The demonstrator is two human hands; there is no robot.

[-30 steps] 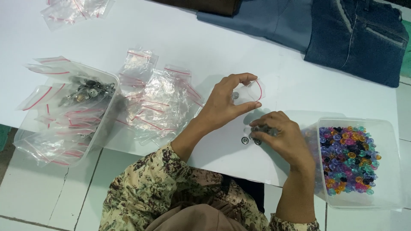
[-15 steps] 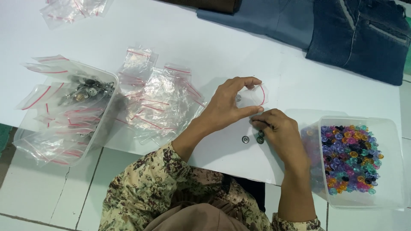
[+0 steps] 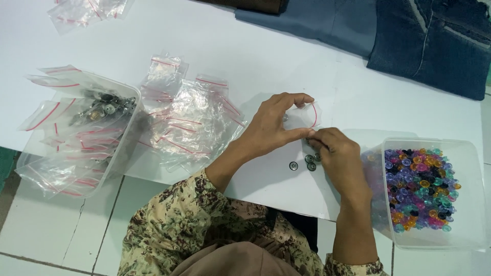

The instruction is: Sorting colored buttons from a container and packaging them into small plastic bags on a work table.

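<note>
A white table (image 3: 215, 36) spans the view, folded jeans (image 3: 429, 41) at one o'clock. Two clear tubs: one (image 3: 76, 133) at nine o'clock holds zip bags and metal parts, one (image 3: 434, 194) at four o'clock coloured beads. Centre, the left hand (image 3: 271, 128) pinches a small zip bag (image 3: 304, 115); the right hand (image 3: 337, 156), fingertips pressed together, touches its mouth above three metal studs (image 3: 306, 162).

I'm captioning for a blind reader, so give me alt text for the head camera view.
The left hand holds open a small clear zip bag while the right hand pinches by dark metal buttons on white paper, beside a tub of coloured beads.
</note>
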